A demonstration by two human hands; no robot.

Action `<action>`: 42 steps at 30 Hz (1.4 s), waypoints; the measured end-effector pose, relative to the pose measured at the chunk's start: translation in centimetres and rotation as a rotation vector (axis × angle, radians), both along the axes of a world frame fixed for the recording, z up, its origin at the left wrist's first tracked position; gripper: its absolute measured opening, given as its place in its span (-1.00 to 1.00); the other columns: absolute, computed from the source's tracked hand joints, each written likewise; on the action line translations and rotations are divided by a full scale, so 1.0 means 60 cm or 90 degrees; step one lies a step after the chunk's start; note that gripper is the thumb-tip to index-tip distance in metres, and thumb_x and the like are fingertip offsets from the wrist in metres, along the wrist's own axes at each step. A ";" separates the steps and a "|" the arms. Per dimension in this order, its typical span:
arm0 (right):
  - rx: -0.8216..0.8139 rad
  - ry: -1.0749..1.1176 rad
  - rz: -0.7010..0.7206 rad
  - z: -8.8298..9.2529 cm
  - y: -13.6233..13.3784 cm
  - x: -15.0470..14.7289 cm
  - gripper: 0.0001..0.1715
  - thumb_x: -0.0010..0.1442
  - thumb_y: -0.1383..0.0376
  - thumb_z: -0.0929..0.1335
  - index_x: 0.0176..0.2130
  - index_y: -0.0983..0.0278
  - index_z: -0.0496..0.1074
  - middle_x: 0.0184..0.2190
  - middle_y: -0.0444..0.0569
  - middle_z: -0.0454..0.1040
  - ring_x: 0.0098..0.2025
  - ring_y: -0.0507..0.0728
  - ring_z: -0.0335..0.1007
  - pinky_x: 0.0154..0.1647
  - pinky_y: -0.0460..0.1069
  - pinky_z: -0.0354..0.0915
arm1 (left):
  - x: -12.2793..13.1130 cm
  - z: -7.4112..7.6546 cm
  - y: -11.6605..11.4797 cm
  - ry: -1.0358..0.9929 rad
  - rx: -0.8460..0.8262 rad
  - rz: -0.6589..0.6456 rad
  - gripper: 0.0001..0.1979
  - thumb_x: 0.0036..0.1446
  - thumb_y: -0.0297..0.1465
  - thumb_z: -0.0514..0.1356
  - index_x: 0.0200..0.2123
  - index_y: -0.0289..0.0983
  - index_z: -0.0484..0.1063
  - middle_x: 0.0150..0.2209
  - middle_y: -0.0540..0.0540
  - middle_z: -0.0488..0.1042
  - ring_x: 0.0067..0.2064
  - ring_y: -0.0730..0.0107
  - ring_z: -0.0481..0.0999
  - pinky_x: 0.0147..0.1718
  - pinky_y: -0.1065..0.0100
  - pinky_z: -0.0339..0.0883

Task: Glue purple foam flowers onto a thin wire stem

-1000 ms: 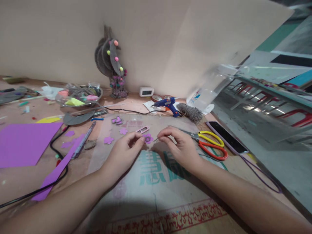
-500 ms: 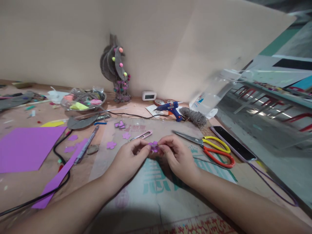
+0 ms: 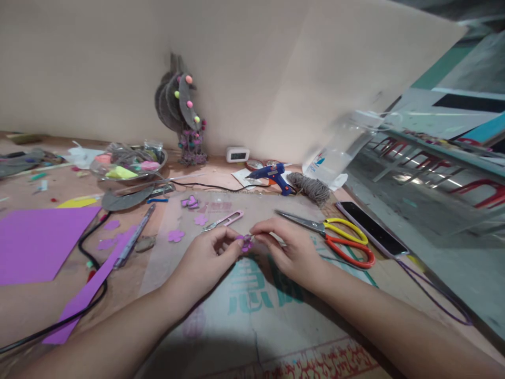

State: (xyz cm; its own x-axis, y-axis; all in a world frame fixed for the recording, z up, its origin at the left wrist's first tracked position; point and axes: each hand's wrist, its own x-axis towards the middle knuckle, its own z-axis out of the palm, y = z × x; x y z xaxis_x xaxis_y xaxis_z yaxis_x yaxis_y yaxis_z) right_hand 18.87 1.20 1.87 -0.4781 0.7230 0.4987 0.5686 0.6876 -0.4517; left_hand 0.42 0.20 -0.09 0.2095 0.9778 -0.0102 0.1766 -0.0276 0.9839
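Observation:
Between my hands is a small purple flower cutout with a greyish middle. My left hand pinches it by its left edge. The fingertips of my right hand are pinched together at the flower's upper right; whatever lies between them is too small to make out. Just beyond my left fingers lies a pair of pink-handled thread snips. More flower cutouts rest to the left on the printed sheet. Large scissors with yellow and red handles lie beyond my right hand.
A blue glue gun and grey yarn lie at the back, near a white digital clock. At right is a phone. Purple sheet, pen and black cable occupy the left, before a filled bowl.
My right fingertips have shifted from the flower's right side to its upper right edge, and the flower looks more tilted. The whole view has moved slightly, so things sit further left.

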 end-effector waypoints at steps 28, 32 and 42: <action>0.000 -0.054 0.087 0.010 0.004 0.004 -0.87 0.23 0.38 0.26 -0.19 0.30 0.35 -0.34 0.01 0.42 -0.28 0.10 0.32 -0.23 0.04 0.26 | -0.005 -0.002 -0.002 0.055 0.038 -0.076 -0.86 0.12 -0.36 0.11 -0.38 -0.26 0.45 -0.46 0.02 0.49 -0.40 0.43 0.44 -0.41 0.44 0.26; -0.003 -0.057 0.112 0.012 0.003 0.003 -0.88 0.21 0.42 0.24 -0.23 0.31 0.34 -0.34 0.01 0.40 -0.27 0.11 0.30 -0.22 0.05 0.25 | -0.004 -0.004 -0.002 0.048 0.035 -0.076 -0.86 0.12 -0.37 0.12 -0.38 -0.26 0.45 -0.44 0.02 0.50 -0.40 0.44 0.45 -0.40 0.44 0.27; -0.020 -0.051 0.137 0.006 0.006 0.005 -0.85 0.22 0.42 0.24 -0.18 0.29 0.31 -0.31 0.00 0.41 -0.26 0.10 0.30 -0.21 0.03 0.28 | -0.005 -0.005 -0.003 0.060 0.050 -0.080 -0.87 0.11 -0.39 0.12 -0.36 -0.27 0.46 -0.43 0.01 0.50 -0.39 0.43 0.44 -0.38 0.43 0.27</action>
